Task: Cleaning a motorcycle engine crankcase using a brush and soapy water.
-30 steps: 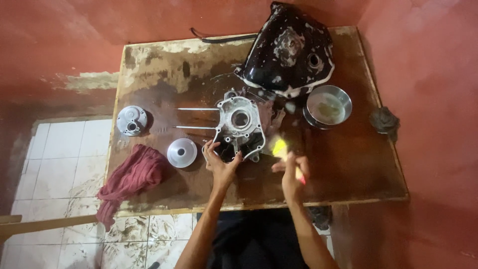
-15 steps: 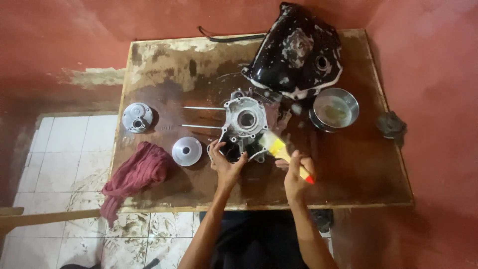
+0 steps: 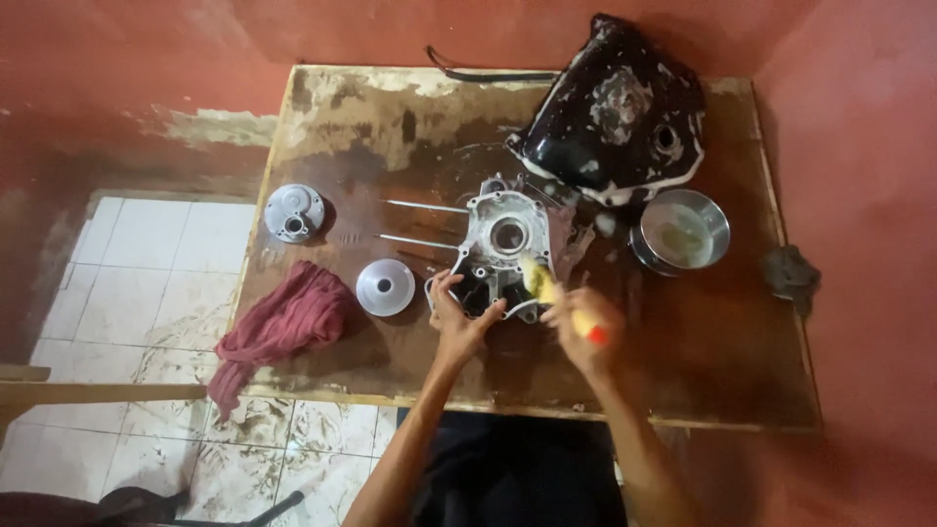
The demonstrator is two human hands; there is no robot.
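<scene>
- A silver engine casing (image 3: 500, 249) lies flat near the middle of the wooden bench (image 3: 683, 361), a little toward the near edge, with a round bore in its centre.
- The left hand (image 3: 457, 317) rests at the casing's near-left corner, fingers curled over its lower rim and gripping it.
- The right hand (image 3: 586, 327) sits just to the right of the casing's near edge, closed around a yellow brush (image 3: 540, 281) with a red handle end; the brush head touches the casing's lower right part.
- The two hands are close together, the casing's near edge between them.
- Two thin metal rods (image 3: 425, 207) stick out from the casing toward the left edge of the bench.
- A round silver funnel-shaped part (image 3: 385, 287) lies just left of the left hand; a round silver cover (image 3: 294, 212) lies farther off, near the left edge.
- A red rag (image 3: 283, 327) hangs over the near-left corner.
- A black fuel tank (image 3: 615, 117) with suds on it fills the far-right area, and a metal bowl (image 3: 683, 229) stands right of the casing.
- A dark lump (image 3: 789, 273) sits at the right edge.
</scene>
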